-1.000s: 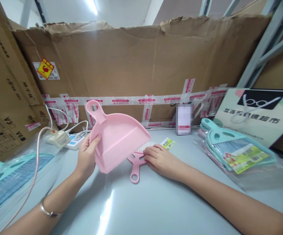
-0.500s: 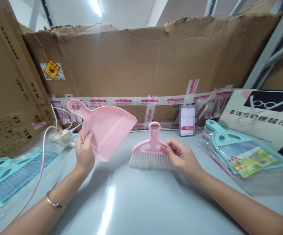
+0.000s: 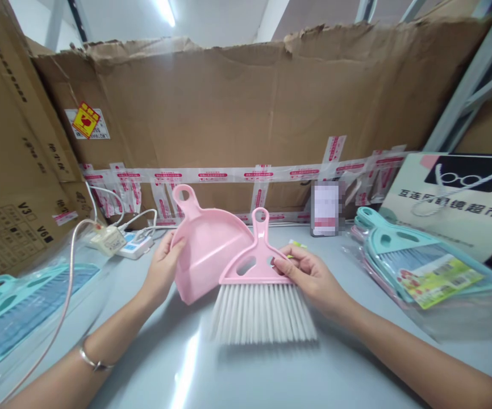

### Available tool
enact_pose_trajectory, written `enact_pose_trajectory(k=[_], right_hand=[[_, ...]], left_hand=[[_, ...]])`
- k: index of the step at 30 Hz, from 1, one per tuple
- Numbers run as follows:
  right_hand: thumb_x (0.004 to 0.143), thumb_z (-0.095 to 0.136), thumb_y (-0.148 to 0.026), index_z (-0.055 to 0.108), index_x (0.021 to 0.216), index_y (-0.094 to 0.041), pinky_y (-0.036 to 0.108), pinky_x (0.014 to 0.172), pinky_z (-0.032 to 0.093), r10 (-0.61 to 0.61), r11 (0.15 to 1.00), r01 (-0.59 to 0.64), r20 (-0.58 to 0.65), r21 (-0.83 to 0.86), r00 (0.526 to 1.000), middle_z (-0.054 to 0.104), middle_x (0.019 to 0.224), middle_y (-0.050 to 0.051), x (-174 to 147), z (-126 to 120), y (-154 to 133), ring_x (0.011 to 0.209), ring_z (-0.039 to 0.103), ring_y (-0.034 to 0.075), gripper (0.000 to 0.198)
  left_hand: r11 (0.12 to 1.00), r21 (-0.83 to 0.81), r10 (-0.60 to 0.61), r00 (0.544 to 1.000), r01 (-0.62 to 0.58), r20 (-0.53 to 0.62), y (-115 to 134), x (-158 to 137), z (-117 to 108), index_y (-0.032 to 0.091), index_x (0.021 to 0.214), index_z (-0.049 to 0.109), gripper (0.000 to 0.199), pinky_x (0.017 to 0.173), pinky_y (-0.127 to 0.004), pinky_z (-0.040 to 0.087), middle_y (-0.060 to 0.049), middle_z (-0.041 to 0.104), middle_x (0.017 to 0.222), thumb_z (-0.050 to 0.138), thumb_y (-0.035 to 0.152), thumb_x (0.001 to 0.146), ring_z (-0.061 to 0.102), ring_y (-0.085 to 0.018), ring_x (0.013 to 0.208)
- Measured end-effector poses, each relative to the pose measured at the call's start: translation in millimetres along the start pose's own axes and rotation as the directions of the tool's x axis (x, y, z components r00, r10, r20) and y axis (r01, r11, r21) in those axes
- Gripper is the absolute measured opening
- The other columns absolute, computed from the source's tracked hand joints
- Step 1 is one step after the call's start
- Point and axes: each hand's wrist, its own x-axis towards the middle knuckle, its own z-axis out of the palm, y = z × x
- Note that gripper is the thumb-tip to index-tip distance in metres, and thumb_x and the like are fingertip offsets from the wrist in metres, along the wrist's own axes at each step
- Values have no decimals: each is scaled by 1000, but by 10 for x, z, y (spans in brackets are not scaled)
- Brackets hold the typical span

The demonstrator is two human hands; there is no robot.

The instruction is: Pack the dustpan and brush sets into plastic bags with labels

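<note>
A pink dustpan (image 3: 207,244) is tilted upright, its looped handle up and to the left. My left hand (image 3: 163,270) is closed on its left edge. A pink hand brush (image 3: 261,267) with white bristles overlaps the dustpan's right side from in front. My right hand (image 3: 309,272) pinches the brush head at its right end, the thumb in front. The bristles point down towards me, and the brush handle stands up. Behind my right fingers shows a small yellow-green patch (image 3: 297,244), mostly hidden.
A bagged turquoise brush-and-dustpan set (image 3: 33,301) lies left; more bagged sets (image 3: 425,255) are stacked right. A phone (image 3: 325,208) stands against the cardboard box (image 3: 229,113). A power strip (image 3: 135,244) with cables (image 3: 73,272) sits back left. A printed paper bag (image 3: 454,199) stands at right.
The dustpan has moved right and down with my left hand. The brush has tipped so its bristles face me more fully, and it now overlaps the dustpan.
</note>
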Motion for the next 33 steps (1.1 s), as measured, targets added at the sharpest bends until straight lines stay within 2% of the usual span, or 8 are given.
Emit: enact_pose_trajectory(k=[3,6,11,13,16,19,26,33], right_hand=[[73,57,-54,53,77,-19,21,48,30,-6,1000,6,-38,12,999,47,58,-4,-13,40,27,52,40,8,36],[78,54,-47,56,92,-20,22,58,41,-64,998,63,-72,-21,995,56,68,-1,-30,90,32,63,51,11,31],[85,48,-38,55,105,-23,27,76,47,-220,969,197,-163,-149,962,64,92,2,-37,134,69,84,60,14,26],[86,47,-34,56,105,-23,28,77,48,-327,923,272,-185,-272,927,64,98,3,-31,126,90,88,61,16,24],[85,49,-26,57,102,-22,30,76,47,-530,768,386,-169,-512,831,64,92,3,-16,104,102,83,59,16,20],[84,50,-22,59,97,-20,31,73,45,-620,661,414,-146,-626,771,59,84,4,3,91,101,79,55,16,15],[83,52,-23,60,94,-19,35,75,42,-626,588,382,-103,-713,773,45,82,4,41,116,117,81,47,17,14],[83,51,-25,56,84,-19,34,73,39,-575,639,313,-167,-703,801,46,81,3,66,167,83,80,46,18,8]], left_hand=[[994,26,-106,981,103,165,-3,-113,99,21,98,62,31,64,-22,43,0,65,84,60,40,74,58,-16,76],[983,26,-182,948,182,261,-25,-218,199,23,105,59,35,69,-25,46,-1,67,92,57,43,76,61,-18,79],[980,18,-189,915,196,356,-21,-338,319,24,112,59,40,85,-28,45,-3,65,107,54,46,79,60,-21,95],[983,34,-179,909,179,376,4,-367,345,23,114,59,42,90,-29,42,-3,64,112,52,47,80,57,-22,102],[980,58,-196,911,188,363,36,-395,366,21,118,57,47,94,-32,40,-5,63,115,50,48,81,54,-24,109],[978,65,-208,910,198,359,38,-411,374,21,119,56,48,94,-33,40,-4,63,116,50,50,81,54,-25,109],[988,66,-155,866,141,476,29,-430,376,23,119,55,42,94,-29,39,-2,61,119,45,47,85,54,-21,109],[982,172,-154,855,77,496,104,-441,394,20,121,53,47,91,-31,41,-5,59,121,57,39,78,53,-24,110]])
